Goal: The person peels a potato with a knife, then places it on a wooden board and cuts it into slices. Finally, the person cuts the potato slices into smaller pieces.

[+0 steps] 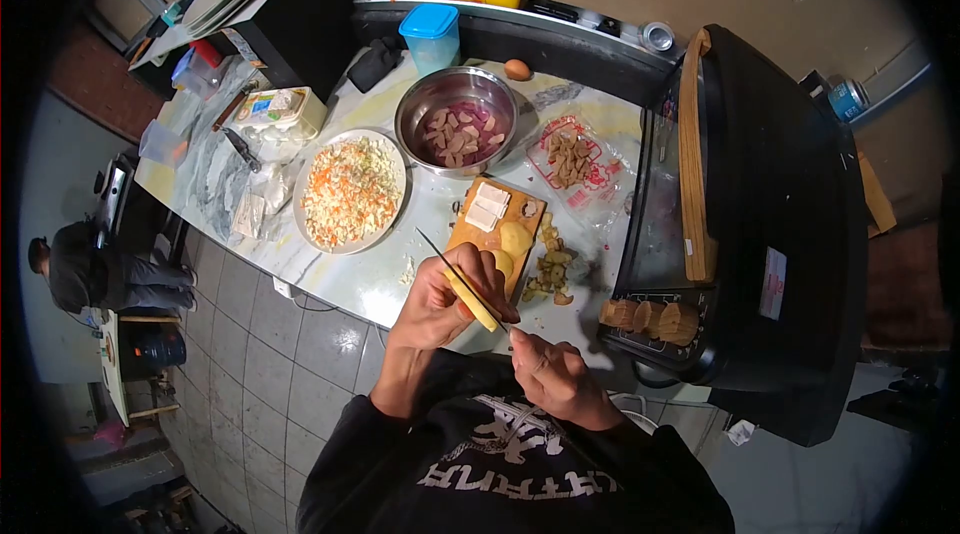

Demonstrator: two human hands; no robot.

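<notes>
My left hand (436, 306) is closed around a peeled yellow piece (474, 302) that looks like potato. In my right hand (560, 374) is a knife, its handle mostly hidden in the fingers. The thin knife blade (433, 245) runs up and left along the potato, its tip beyond my left fingers. Just past the hands lies a wooden cutting board (472, 234) with pale rectangular slices (487, 206) and yellow potato pieces (515, 238). Brownish-yellow peelings (552, 272) are heaped beside its right edge.
A plate (398, 196) of shredded vegetables and a steel bowl (408, 124) with pale slices stand beyond the board. Brown slices (569, 156) lie on a plastic bag. A black appliance (780, 264) bounds the right side. Another person (85, 264) stands far left.
</notes>
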